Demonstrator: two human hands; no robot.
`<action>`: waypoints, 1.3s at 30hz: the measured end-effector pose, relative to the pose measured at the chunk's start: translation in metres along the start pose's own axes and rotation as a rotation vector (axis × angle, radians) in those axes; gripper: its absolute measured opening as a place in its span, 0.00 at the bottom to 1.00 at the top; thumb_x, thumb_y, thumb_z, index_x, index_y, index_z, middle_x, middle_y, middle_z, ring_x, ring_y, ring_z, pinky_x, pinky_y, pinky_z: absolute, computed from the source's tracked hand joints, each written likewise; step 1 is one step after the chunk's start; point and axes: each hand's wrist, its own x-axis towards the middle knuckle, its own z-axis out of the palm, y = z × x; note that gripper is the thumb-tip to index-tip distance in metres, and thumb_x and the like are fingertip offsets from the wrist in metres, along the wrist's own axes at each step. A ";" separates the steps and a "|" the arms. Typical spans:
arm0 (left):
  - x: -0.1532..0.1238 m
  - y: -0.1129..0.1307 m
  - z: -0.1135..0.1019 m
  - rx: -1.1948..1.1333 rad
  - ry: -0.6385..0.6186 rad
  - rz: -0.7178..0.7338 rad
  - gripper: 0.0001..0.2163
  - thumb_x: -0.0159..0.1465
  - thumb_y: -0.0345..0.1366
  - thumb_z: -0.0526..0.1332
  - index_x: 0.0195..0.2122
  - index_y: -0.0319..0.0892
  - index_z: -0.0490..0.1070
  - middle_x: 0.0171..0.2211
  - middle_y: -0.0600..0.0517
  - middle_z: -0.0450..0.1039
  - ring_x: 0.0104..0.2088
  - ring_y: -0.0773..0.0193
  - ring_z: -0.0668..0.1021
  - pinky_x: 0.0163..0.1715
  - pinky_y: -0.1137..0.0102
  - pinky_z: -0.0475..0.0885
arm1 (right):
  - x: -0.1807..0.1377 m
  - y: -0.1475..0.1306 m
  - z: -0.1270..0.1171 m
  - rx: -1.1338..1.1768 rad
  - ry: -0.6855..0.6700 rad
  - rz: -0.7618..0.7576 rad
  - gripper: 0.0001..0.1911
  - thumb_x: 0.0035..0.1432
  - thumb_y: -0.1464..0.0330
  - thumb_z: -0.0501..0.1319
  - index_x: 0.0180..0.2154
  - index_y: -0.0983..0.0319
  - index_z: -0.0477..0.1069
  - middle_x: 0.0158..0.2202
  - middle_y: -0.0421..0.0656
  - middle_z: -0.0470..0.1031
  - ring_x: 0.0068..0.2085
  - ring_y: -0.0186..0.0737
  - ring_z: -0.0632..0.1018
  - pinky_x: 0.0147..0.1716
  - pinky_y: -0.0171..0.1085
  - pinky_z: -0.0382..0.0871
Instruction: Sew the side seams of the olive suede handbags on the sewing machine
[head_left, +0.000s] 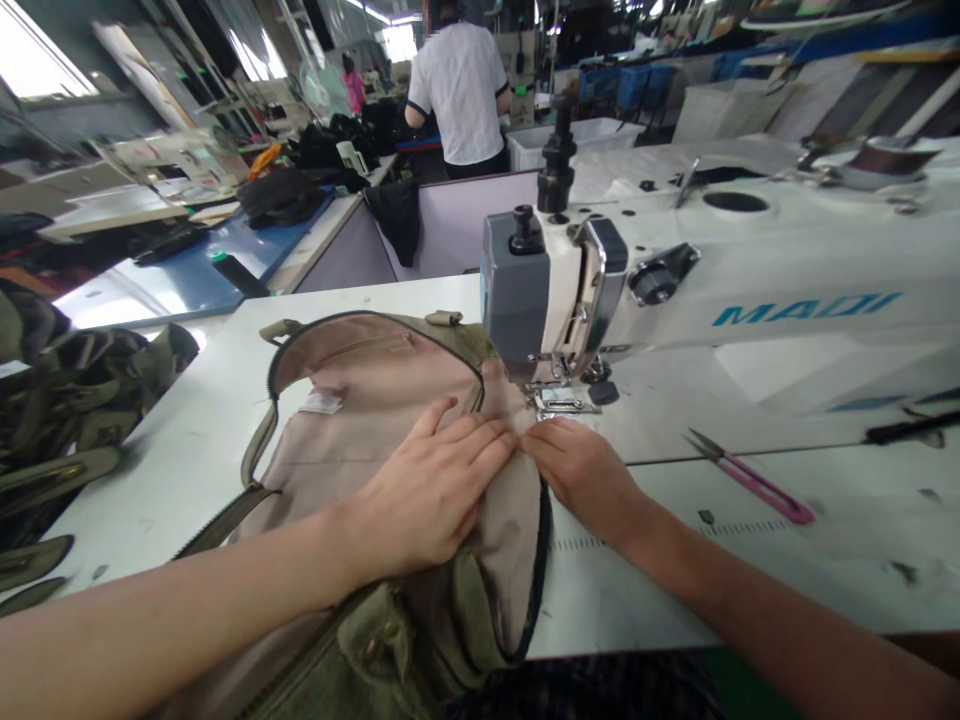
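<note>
An olive green bag [352, 620] with a pinkish-beige lining and a dark zipper lies spread open on the white table. My left hand [442, 480] rests on the lining, palm down, fingers stretched toward the needle area and thumb apart. Close to the presser foot [559, 400], my right hand [577, 465] pinches the edge of the bag, its fingertips nearly meeting those of the left. A white and grey sewing machine [750, 270] stands over that edge. The cloth pinched by the right fingers is mostly hidden.
Thread snips [754, 480] with a pink handle lie right of my right hand. More olive bags [90, 420] are piled at the left. A green-tipped thread cone [238, 274] stands behind the table's left part. Farther back, a person [461, 90] in a white shirt faces away.
</note>
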 end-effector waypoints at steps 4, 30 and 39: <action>0.002 -0.009 0.002 -0.027 -0.060 0.038 0.31 0.56 0.31 0.54 0.64 0.37 0.54 0.64 0.43 0.57 0.63 0.52 0.60 0.63 0.50 0.43 | 0.002 0.002 0.000 -0.027 -0.005 -0.002 0.16 0.65 0.77 0.49 0.35 0.65 0.74 0.31 0.47 0.75 0.34 0.43 0.74 0.36 0.40 0.72; 0.002 -0.012 0.024 -0.124 -0.198 0.057 0.35 0.55 0.28 0.54 0.67 0.43 0.51 0.67 0.45 0.51 0.64 0.50 0.59 0.60 0.52 0.59 | -0.045 -0.043 -0.014 0.013 0.014 -0.018 0.17 0.65 0.79 0.49 0.46 0.70 0.75 0.44 0.53 0.78 0.47 0.46 0.78 0.48 0.44 0.76; 0.017 -0.026 0.021 -0.114 -0.250 0.086 0.37 0.54 0.27 0.58 0.67 0.36 0.50 0.68 0.40 0.47 0.66 0.51 0.57 0.64 0.60 0.56 | -0.038 -0.031 -0.013 0.022 -0.011 -0.027 0.15 0.66 0.78 0.50 0.45 0.69 0.75 0.44 0.50 0.79 0.48 0.45 0.78 0.49 0.44 0.77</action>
